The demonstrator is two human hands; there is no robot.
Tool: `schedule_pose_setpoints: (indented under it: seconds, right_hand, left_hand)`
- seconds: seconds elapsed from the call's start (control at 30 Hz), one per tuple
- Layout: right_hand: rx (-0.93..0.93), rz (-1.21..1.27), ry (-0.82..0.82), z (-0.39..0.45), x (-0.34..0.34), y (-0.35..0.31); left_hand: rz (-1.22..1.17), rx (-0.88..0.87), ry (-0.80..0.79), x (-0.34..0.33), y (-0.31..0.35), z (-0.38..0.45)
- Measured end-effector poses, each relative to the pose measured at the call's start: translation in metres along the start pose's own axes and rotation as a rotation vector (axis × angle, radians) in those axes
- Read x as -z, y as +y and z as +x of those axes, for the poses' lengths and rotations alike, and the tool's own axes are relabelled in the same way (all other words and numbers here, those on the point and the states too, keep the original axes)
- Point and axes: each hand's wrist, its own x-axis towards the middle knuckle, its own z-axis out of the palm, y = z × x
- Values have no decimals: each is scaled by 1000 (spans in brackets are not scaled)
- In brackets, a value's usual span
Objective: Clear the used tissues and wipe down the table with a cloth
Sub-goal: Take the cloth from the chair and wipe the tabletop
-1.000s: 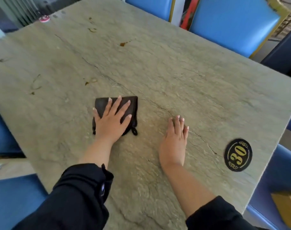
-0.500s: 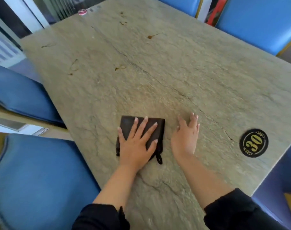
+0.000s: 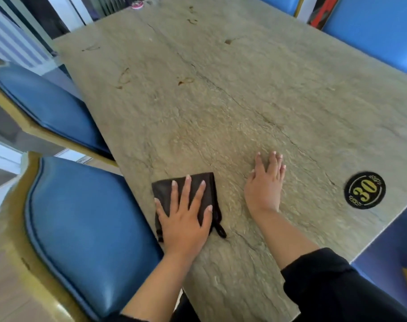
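Note:
A folded dark brown cloth (image 3: 165, 189) lies flat on the stone-patterned table (image 3: 244, 101), close to its left edge. My left hand (image 3: 184, 214) presses down on the cloth with fingers spread. My right hand (image 3: 265, 184) rests flat on the bare table to the right of the cloth, fingers together, holding nothing. Brown stains (image 3: 185, 80) and smears (image 3: 123, 77) mark the far half of the table. No tissues are in view.
A round black "30" sticker (image 3: 364, 190) sits near the table's right edge. Blue padded chairs stand at the left (image 3: 86, 224), (image 3: 47, 105) and at the far right (image 3: 372, 31). A small red-and-white cap (image 3: 136, 4) lies at the far edge.
My left hand has slid the cloth leftward and nearer, to the table's left edge. My right hand stays flat on the table. The view has swung left.

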Motion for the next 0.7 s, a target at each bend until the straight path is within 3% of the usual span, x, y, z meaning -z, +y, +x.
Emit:
schedule_pose_setpoints:
  seconds: [0.27,0.43,0.7]
  right_hand:
    - [49,73,-148,-17,19,14]
    - [73,113,-151,-57,21,21]
    - [89,192,-112,-109,28,38]
  left_hand:
    - [-13,107,-106,16,-29,87]
    - [-42,122,-66,8,-5,37]
    - [10,-390,5,-16,7,-121]
